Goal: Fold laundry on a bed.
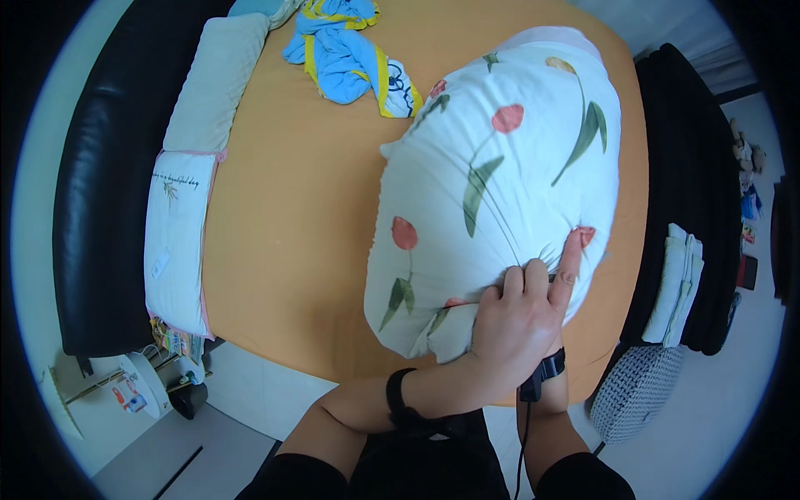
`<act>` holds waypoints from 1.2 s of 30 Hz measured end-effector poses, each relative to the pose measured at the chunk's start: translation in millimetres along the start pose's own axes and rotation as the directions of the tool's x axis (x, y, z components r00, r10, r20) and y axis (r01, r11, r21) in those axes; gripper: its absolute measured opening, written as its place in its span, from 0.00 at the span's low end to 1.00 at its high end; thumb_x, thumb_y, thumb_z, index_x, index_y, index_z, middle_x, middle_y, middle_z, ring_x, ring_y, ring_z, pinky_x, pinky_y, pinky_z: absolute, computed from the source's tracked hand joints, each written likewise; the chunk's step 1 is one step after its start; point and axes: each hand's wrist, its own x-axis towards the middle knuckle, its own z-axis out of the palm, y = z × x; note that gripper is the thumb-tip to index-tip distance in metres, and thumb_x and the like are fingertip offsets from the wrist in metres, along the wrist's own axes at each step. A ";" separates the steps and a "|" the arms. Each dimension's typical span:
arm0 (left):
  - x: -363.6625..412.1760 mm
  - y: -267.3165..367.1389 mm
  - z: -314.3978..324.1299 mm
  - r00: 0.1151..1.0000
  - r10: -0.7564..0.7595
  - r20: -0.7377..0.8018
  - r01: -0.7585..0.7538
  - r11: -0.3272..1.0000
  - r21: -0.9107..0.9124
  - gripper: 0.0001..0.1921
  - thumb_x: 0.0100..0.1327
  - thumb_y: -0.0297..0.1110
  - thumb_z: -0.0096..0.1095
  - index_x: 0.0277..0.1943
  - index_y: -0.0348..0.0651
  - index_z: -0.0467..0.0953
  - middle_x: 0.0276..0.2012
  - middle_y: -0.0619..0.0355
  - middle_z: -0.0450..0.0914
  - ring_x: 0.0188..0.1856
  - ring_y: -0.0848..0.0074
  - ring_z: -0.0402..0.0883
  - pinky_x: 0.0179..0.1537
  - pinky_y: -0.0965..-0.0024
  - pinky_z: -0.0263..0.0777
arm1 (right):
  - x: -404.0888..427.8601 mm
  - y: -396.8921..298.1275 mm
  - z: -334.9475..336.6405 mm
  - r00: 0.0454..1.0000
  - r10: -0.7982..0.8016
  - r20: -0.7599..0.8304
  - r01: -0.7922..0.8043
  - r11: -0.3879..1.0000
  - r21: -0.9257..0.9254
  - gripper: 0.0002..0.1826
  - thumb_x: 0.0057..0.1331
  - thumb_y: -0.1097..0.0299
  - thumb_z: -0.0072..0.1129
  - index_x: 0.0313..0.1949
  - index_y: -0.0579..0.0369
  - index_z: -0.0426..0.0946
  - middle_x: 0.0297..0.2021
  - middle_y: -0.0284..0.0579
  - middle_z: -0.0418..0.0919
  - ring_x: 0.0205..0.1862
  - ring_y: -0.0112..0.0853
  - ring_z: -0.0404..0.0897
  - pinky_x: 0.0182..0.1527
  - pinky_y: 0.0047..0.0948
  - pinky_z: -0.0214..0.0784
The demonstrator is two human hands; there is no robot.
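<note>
A plump white quilt bundle (pixel 437 206) with printed red tulips and green leaves lies on the bed before me, towards its right side. My left hand (pixel 519 325) grips the fabric at the bundle's near end. Several of its fingers are bent into the cloth and one points forward along it. Creases fan out from where they press. My left forearm crosses in front of my body to the right. Only the wrist and forearm of my right arm show, with a black strap and cable; the right hand is hidden behind the left hand and the bundle.
An orange fitted sheet (pixel 281 250) covers the bed. A crumpled blue blanket (pixel 344 69) with yellow edging lies at the far side. Pillows (pixel 181 250) line the black headboard (pixel 106 187) on the left. Folded cloth (pixel 675 287) rests on the black footboard (pixel 681 187); a woven basket (pixel 634 394) stands below.
</note>
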 end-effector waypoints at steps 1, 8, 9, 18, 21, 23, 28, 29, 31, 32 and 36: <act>-4.5 -2.2 13.2 0.999 -0.012 0.035 0.012 1.000 -0.023 0.36 0.52 0.29 0.52 0.68 0.41 0.60 0.27 0.59 0.62 0.29 0.71 0.68 0.24 0.74 0.66 | 17.7 5.0 -9.7 0.995 0.065 -0.077 -0.069 0.996 -0.058 0.31 0.69 0.60 0.47 0.67 0.58 0.51 0.64 0.48 0.58 0.65 0.36 0.59 0.65 0.34 0.53; -86.4 -82.4 123.6 0.782 0.002 0.624 0.232 0.927 -0.293 0.34 0.56 0.37 0.64 0.65 0.41 0.61 0.54 0.44 0.66 0.54 0.53 0.69 0.50 0.58 0.71 | 105.5 82.7 -94.9 0.810 -0.467 -0.355 0.036 0.643 -0.765 0.28 0.64 0.70 0.52 0.63 0.61 0.57 0.58 0.52 0.61 0.62 0.43 0.60 0.62 0.40 0.55; -96.3 -103.8 130.6 0.774 -0.007 0.633 0.244 0.926 -0.288 0.34 0.56 0.37 0.64 0.65 0.41 0.61 0.54 0.44 0.66 0.54 0.53 0.69 0.50 0.58 0.71 | 109.9 78.9 -73.4 0.837 -0.536 -0.112 0.153 0.425 -0.892 0.32 0.61 0.71 0.57 0.63 0.61 0.56 0.59 0.54 0.60 0.62 0.44 0.59 0.62 0.41 0.55; -69.9 -239.2 167.7 0.876 -0.263 0.404 0.462 0.697 -0.548 0.16 0.54 0.22 0.55 0.47 0.35 0.73 0.45 0.45 0.72 0.50 0.52 0.71 0.52 0.58 0.67 | 214.7 85.9 53.9 0.944 -0.135 0.300 0.317 0.131 -0.939 0.64 0.37 0.68 0.79 0.71 0.43 0.46 0.48 0.54 0.62 0.50 0.46 0.64 0.56 0.43 0.59; -50.2 -286.0 183.3 0.765 -0.444 0.467 0.641 0.601 -0.479 0.16 0.53 0.23 0.57 0.48 0.35 0.72 0.46 0.44 0.73 0.50 0.52 0.72 0.52 0.57 0.67 | 249.3 110.6 49.3 0.987 -0.078 0.138 0.137 -0.026 -0.990 0.72 0.31 0.67 0.82 0.72 0.41 0.39 0.45 0.52 0.63 0.45 0.44 0.65 0.54 0.42 0.57; -30.7 -315.5 189.3 0.791 -0.398 0.465 0.587 0.707 -0.394 0.16 0.55 0.24 0.57 0.49 0.35 0.72 0.47 0.44 0.73 0.49 0.55 0.73 0.51 0.58 0.68 | 269.2 118.3 41.6 0.998 -0.043 0.044 0.042 -0.026 -0.999 0.75 0.30 0.65 0.83 0.72 0.40 0.35 0.44 0.52 0.63 0.44 0.43 0.65 0.54 0.42 0.54; 32.3 -365.7 241.6 0.660 -0.628 0.413 0.731 0.411 -0.545 0.16 0.60 0.29 0.58 0.50 0.35 0.72 0.47 0.46 0.74 0.48 0.63 0.75 0.49 0.65 0.69 | 310.5 138.1 30.4 0.992 -0.075 -0.102 -0.107 -0.067 -0.992 0.74 0.25 0.61 0.83 0.69 0.43 0.38 0.50 0.61 0.62 0.52 0.55 0.65 0.56 0.50 0.56; 42.4 -374.8 255.0 0.683 -0.625 0.379 0.699 0.407 -0.589 0.17 0.61 0.29 0.59 0.53 0.35 0.72 0.49 0.49 0.74 0.50 0.67 0.75 0.48 0.66 0.70 | 314.6 140.9 29.2 0.992 -0.078 -0.101 -0.107 -0.067 -0.992 0.74 0.25 0.61 0.83 0.69 0.43 0.38 0.50 0.61 0.62 0.52 0.55 0.65 0.56 0.50 0.56; 66.2 -392.4 283.4 0.706 -0.621 0.341 0.661 0.404 -0.632 0.19 0.62 0.29 0.60 0.55 0.36 0.71 0.51 0.52 0.74 0.52 0.71 0.74 0.48 0.68 0.71 | 322.3 148.2 26.6 0.985 -0.034 -0.169 -0.172 -0.092 -0.981 0.73 0.28 0.59 0.83 0.69 0.45 0.37 0.52 0.66 0.59 0.54 0.59 0.63 0.59 0.52 0.55; 80.9 -399.4 297.5 0.751 -0.583 0.310 0.589 0.378 -0.715 0.20 0.61 0.31 0.61 0.56 0.36 0.71 0.47 0.51 0.75 0.50 0.70 0.74 0.49 0.69 0.70 | 326.4 150.6 27.7 0.986 -0.038 -0.165 -0.168 -0.090 -0.982 0.73 0.28 0.59 0.83 0.69 0.45 0.37 0.52 0.66 0.59 0.54 0.59 0.63 0.59 0.52 0.55; 142.4 -398.3 326.2 0.867 -0.464 0.185 0.415 0.464 -0.782 0.23 0.62 0.32 0.61 0.59 0.36 0.69 0.43 0.52 0.76 0.48 0.71 0.75 0.50 0.71 0.68 | 332.7 159.8 13.4 0.986 -0.038 -0.161 -0.165 -0.176 -0.970 0.72 0.31 0.58 0.81 0.68 0.54 0.33 0.53 0.68 0.58 0.53 0.58 0.63 0.59 0.53 0.54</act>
